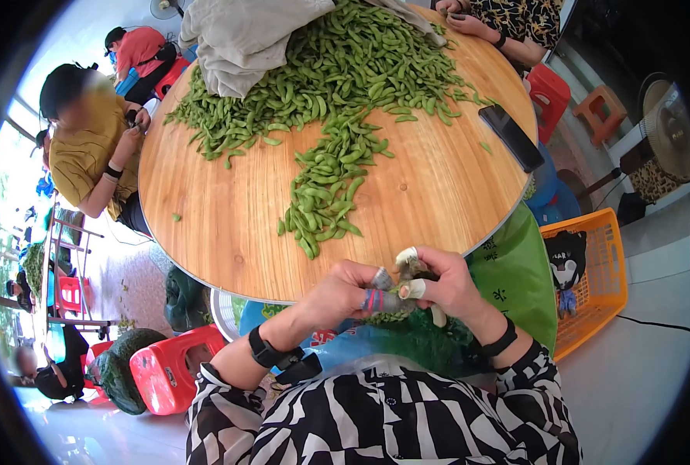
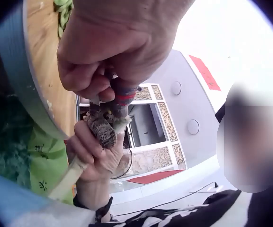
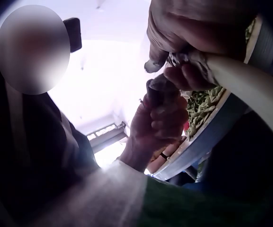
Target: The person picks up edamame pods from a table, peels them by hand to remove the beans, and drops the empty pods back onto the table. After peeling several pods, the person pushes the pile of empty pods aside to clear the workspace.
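Observation:
Both hands meet just off the round table's near edge. In the head view my left hand [image 1: 337,294] has curled fingers, with grey wraps and red and blue bands on the fingertips. My right hand [image 1: 453,287], with pale wraps on its fingers, touches the left fingertips. From the right hand hangs a pale strip [image 1: 438,315]; in the left wrist view the strip [image 2: 70,179] runs down from its curled fingers, and in the right wrist view the strip [image 3: 250,87] stretches rightwards. Whatever lies between the left fingertips is hidden.
Green pods [image 1: 329,170] spread in a trail over the wooden table [image 1: 221,209], with a grey cloth [image 1: 240,39] and a black phone [image 1: 511,138]. Below are a green bag [image 1: 519,271] and an orange crate [image 1: 593,287]. People sit at left and top right.

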Action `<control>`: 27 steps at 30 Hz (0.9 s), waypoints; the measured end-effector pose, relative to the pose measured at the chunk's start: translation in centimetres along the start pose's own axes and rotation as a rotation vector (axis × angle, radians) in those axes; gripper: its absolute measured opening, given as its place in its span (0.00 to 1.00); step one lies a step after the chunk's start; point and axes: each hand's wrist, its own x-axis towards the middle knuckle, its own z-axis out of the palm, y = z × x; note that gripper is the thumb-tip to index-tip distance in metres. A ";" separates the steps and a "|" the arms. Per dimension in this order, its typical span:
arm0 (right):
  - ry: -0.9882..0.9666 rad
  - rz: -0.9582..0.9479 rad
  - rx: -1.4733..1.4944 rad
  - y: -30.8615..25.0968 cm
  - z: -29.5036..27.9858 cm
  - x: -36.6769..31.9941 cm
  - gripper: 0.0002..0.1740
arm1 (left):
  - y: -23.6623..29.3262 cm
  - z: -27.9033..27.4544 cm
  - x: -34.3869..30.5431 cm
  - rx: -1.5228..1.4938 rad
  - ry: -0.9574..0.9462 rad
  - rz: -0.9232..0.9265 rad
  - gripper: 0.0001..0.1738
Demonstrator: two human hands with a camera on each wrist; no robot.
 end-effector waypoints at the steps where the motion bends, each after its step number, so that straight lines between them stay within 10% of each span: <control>1: -0.049 -0.016 0.047 0.1 -0.2 0.5 0.12 | -0.3 0.2 0.0 0.002 0.000 -0.002 0.07; 12: -0.230 -0.006 -0.005 0.2 -0.6 0.4 0.10 | -1.9 1.0 -0.3 -0.382 -0.045 -0.089 0.07; 21: -0.206 -0.258 -0.581 0.1 1.5 0.4 0.10 | -1.9 1.9 -3.0 0.241 0.154 0.210 0.12; 25: -0.233 -0.350 -0.660 1.2 0.5 0.0 0.11 | 0.3 -1.2 -9.0 1.235 0.469 0.389 0.02; 27: -0.296 -0.417 -0.697 1.4 0.0 -0.2 0.11 | 2.3 -3.1 -11.5 1.571 0.909 -0.077 0.10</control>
